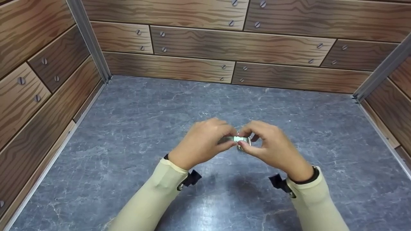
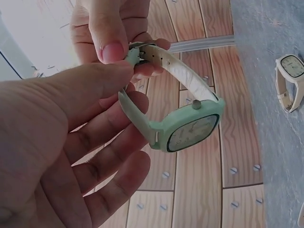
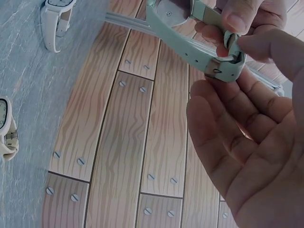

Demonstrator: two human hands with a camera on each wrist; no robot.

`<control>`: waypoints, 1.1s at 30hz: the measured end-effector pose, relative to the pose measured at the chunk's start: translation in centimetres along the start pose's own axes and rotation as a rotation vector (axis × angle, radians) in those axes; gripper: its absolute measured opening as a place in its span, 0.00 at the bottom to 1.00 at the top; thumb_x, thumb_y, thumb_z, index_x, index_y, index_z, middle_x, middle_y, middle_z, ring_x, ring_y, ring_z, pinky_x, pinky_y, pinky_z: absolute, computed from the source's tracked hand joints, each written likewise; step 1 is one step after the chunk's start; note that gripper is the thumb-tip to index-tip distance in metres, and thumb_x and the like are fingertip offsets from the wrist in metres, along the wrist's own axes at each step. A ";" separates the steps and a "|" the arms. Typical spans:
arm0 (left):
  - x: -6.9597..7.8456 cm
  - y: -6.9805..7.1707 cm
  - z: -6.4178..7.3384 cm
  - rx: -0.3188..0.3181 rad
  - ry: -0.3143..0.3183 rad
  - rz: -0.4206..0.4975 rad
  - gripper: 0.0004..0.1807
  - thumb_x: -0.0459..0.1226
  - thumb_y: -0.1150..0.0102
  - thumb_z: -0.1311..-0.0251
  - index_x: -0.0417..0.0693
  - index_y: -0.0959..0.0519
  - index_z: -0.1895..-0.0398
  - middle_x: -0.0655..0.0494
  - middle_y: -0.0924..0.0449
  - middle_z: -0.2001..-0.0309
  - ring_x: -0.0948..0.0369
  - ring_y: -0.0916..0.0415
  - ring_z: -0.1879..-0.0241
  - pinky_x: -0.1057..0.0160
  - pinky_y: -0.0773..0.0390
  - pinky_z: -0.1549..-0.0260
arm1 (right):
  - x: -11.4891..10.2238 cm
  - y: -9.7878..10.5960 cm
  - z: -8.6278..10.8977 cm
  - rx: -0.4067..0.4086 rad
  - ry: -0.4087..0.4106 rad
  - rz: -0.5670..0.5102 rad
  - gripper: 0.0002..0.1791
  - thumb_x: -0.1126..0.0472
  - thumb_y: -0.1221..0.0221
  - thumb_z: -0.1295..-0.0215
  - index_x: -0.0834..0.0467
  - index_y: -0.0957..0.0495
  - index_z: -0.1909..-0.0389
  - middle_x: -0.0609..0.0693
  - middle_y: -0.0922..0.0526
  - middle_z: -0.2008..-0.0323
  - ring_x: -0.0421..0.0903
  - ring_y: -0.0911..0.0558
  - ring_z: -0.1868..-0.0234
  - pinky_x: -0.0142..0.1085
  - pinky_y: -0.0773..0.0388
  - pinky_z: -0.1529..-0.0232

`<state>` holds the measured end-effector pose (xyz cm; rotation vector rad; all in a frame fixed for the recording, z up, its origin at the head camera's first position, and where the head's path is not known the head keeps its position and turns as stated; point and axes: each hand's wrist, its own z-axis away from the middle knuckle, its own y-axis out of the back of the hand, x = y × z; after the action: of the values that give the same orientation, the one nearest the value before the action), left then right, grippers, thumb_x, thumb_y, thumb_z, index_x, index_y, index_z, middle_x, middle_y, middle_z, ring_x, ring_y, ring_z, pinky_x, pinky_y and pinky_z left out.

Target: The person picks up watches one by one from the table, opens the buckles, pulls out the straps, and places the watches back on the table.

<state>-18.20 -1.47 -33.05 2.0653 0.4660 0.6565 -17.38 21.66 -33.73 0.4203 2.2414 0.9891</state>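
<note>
Both hands hold a mint-green wristwatch (image 1: pixel 242 139) between them, above the table. My left hand (image 1: pixel 205 138) pinches its strap between thumb and fingers. From the other side, my right hand (image 1: pixel 271 142) pinches the strap near the buckle (image 3: pixel 217 69). In the right wrist view one strap end runs through that buckle, and the strap forms a loop. The square watch case (image 2: pixel 194 123) hangs below the fingers in the left wrist view, its dial facing outward and its crown on the upper side. Fingertips cover part of the strap where the hands meet.
A pale watch (image 2: pixel 292 69) rests on the grey marbled table (image 1: pixel 160 109). The right wrist view shows a white watch (image 3: pixel 50 28) and a cream-strapped watch (image 3: pixel 5 123) there too. Wood-patterned panels (image 1: pixel 192 41) wall the table at the back and both sides.
</note>
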 end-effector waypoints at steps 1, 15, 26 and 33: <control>0.0 0.0 0.0 -0.002 -0.001 0.001 0.10 0.44 0.32 0.32 0.52 0.12 0.55 0.61 0.13 0.60 0.63 0.19 0.59 0.65 0.18 0.60 | 0.0 0.0 0.0 0.000 0.006 0.004 0.09 0.68 0.31 0.37 0.51 0.17 0.62 0.38 0.17 0.63 0.38 0.19 0.63 0.31 0.18 0.63; -0.5 0.5 0.1 0.025 -0.037 0.074 0.07 0.42 0.33 0.32 0.51 0.12 0.57 0.62 0.13 0.61 0.64 0.19 0.60 0.67 0.20 0.60 | 0.2 0.2 0.0 0.033 0.014 -0.076 0.12 0.73 0.32 0.41 0.53 0.19 0.65 0.40 0.17 0.65 0.38 0.19 0.65 0.34 0.17 0.66; -0.4 0.3 0.2 0.027 -0.053 0.021 0.08 0.44 0.33 0.31 0.51 0.12 0.56 0.62 0.13 0.61 0.63 0.19 0.60 0.68 0.20 0.61 | 0.1 0.0 -0.1 0.001 0.030 -0.034 0.07 0.65 0.30 0.34 0.50 0.16 0.60 0.37 0.16 0.63 0.37 0.19 0.63 0.35 0.17 0.64; -0.4 0.3 0.1 0.030 -0.047 0.056 0.08 0.42 0.34 0.31 0.50 0.13 0.56 0.61 0.13 0.61 0.62 0.19 0.60 0.67 0.20 0.60 | 0.3 0.0 -0.1 0.037 0.092 -0.046 0.02 0.62 0.32 0.31 0.53 0.15 0.61 0.40 0.15 0.64 0.38 0.19 0.65 0.34 0.18 0.65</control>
<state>-18.40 -1.95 -32.96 2.1236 0.3941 0.6359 -17.63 21.76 -33.80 0.3444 2.3447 0.9620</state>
